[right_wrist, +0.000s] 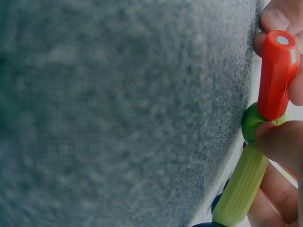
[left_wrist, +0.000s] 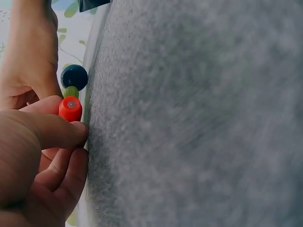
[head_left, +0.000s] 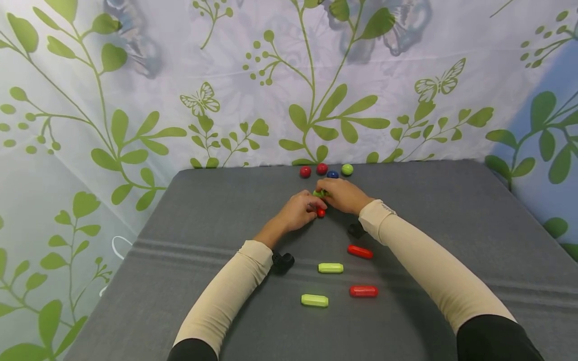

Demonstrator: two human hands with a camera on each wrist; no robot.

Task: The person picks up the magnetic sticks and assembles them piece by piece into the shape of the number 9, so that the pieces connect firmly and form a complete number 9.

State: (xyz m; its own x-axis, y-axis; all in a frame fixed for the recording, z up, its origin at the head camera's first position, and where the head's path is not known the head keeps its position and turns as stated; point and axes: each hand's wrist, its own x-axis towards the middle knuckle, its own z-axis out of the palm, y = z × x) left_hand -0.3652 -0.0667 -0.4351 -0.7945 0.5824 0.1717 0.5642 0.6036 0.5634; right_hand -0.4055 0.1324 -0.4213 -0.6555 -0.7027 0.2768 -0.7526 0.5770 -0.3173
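Note:
My left hand [head_left: 299, 209] pinches a red ribbed magnetic rod [right_wrist: 277, 75] between thumb and fingers; a metal disc shows at its near end. The rod's other end meets a green ball [right_wrist: 252, 124], and I cannot tell whether they have joined. My right hand [head_left: 343, 194] holds that ball, its thumb [right_wrist: 279, 139] pressed on it and its fingers curled beneath. From the ball extends a light green magnetic rod [right_wrist: 240, 187]. Past this rod's far end is a dark blue ball [left_wrist: 74, 77], partly cut off in the right wrist view.
Behind the hands lie two red balls [head_left: 305, 172], a blue ball [head_left: 332, 174] and a yellow-green ball [head_left: 347, 169] near the table's back edge. Nearer are two red rods [head_left: 359, 251] and two light green rods [head_left: 330, 268] on the grey table [head_left: 189, 291]. A patterned curtain [head_left: 253, 100] hangs behind.

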